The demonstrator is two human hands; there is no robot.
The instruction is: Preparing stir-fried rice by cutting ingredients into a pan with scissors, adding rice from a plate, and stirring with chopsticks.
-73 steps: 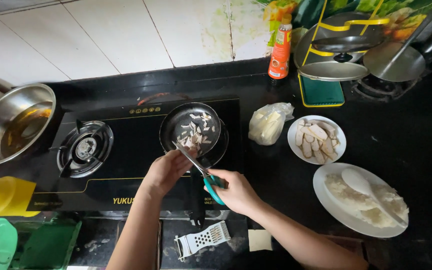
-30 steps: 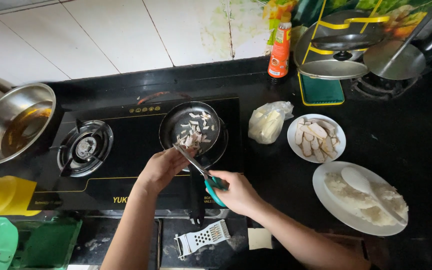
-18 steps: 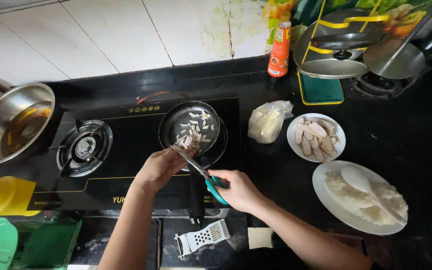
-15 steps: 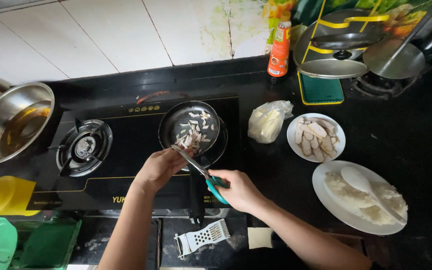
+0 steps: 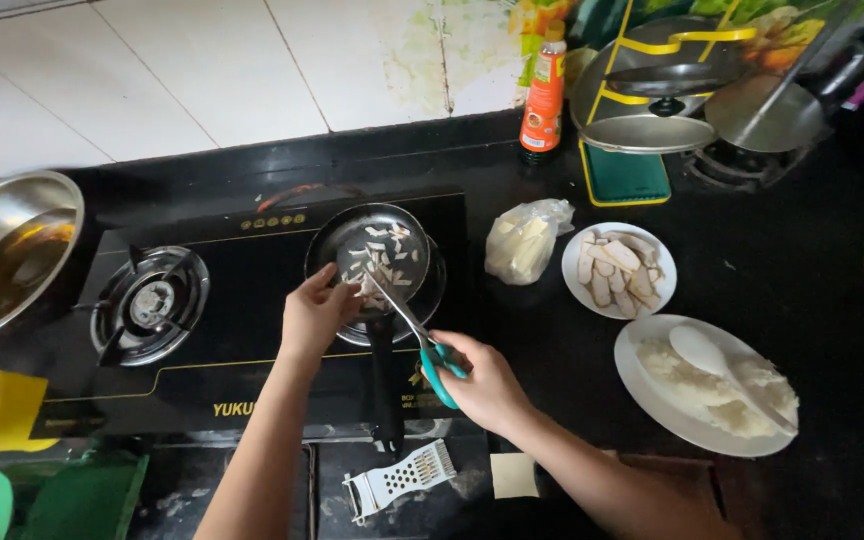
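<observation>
Right hand [image 5: 487,385] has its grip wrapped through the teal handles of a pair of metal-bladed scissors [image 5: 414,333], fingers closed around the loops. The blades run up toward 11 o'clock, with the tips over the near rim of the small round black frying pan [image 5: 380,245]. Can't really tell how far apart the blades are.

Left hand [image 5: 314,312] sits at about 7 o'clock of the pan, fingers pinched together on a pale little strip of food [image 5: 365,288] right where the scissor tips are. The pan already has a scatter of pale cut pieces [image 5: 384,252] in it. It's parked on the right burner of a black glass two-burner gas stove [image 5: 242,300], with its black handle [image 5: 383,390] pointing straight back at 6 o'clock, between the two arms.

Around it on the black desk [image 5: 782,260]:
- at 3 o'clock of the pan, a clear plastic bag of pale yellowish chunks [image 5: 524,243]
- further along at 3, a small white plate of sliced pale pieces [image 5: 616,270]
- at 4 o'clock, a big white plate of white rice with a white spoon [image 5: 707,385]
- at 1 o'clock, an orange sauce bottle [image 5: 543,93] by the wall
- at 9 o'clock, well apart, a steel wok with oil [image 5: 7,250]
- at 6 o'clock, down below the stove, a white plastic grater [image 5: 399,480]
</observation>
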